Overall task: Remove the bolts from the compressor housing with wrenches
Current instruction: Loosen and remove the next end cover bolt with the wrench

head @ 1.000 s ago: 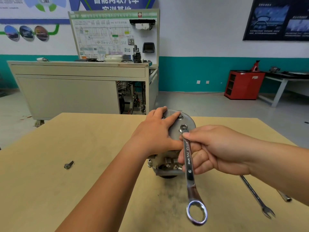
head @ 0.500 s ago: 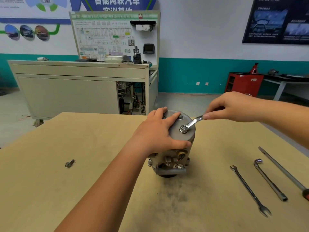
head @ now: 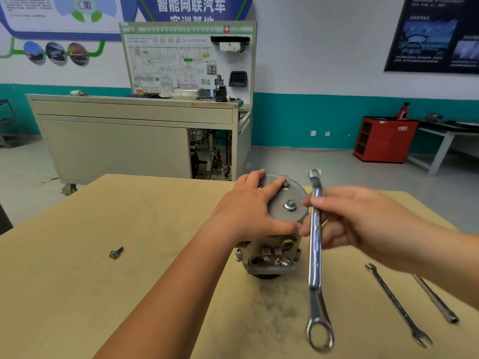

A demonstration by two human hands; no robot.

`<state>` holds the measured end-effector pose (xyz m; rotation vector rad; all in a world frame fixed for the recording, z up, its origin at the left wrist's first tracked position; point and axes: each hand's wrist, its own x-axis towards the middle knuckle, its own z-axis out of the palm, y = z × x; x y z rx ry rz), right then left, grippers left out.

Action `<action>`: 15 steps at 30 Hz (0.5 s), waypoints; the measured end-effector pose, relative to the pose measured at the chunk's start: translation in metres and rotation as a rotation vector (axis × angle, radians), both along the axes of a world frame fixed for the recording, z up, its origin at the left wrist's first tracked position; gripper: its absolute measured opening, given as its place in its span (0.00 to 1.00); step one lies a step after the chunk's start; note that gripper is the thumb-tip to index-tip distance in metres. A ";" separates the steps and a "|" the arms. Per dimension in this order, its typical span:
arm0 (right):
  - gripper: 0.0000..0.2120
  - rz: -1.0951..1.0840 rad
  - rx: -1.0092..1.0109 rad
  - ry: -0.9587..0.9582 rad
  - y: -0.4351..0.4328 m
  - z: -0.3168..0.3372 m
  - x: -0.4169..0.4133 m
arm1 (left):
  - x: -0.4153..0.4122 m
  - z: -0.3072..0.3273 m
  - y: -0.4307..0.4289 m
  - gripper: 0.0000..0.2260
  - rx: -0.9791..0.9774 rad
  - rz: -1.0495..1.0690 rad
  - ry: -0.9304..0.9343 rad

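**Wrench Off the Bolt**

Motion blurred the wrench [head: 315,255] in the right hand [head: 355,224], whose fingers curled round it, beside the compressor housing [head: 269,252] on the table [head: 129,294]. The left hand [head: 248,211] pressed spread fingers on its top, half hiding some bolts. One exposed bolt [head: 289,205] showed plainly. One loose bolt [head: 116,252], a forked spanner [head: 396,304] and a rod-like tool [head: 435,299] lay apart.

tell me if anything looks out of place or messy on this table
One loose bolt lies on its side alone on the left of the table, far from the compressor. A dark grimy smudge stains the wood just in front of the compressor. Nothing looks broken or spilled.
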<state>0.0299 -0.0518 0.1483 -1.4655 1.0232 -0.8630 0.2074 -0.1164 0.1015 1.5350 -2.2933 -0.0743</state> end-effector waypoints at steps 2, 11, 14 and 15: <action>0.08 0.019 0.104 -0.081 0.006 -0.008 0.010 | -0.001 0.002 0.000 0.45 0.021 -0.005 -0.014; 0.10 0.002 0.219 -0.157 0.002 -0.013 0.018 | -0.001 0.002 0.001 0.40 0.004 -0.013 -0.014; 0.10 0.086 0.253 -0.070 0.000 -0.015 0.017 | -0.001 0.001 0.000 0.40 -0.013 -0.011 -0.037; 0.11 0.131 0.265 -0.007 -0.003 -0.014 0.015 | -0.001 0.001 -0.001 0.41 -0.011 -0.012 -0.042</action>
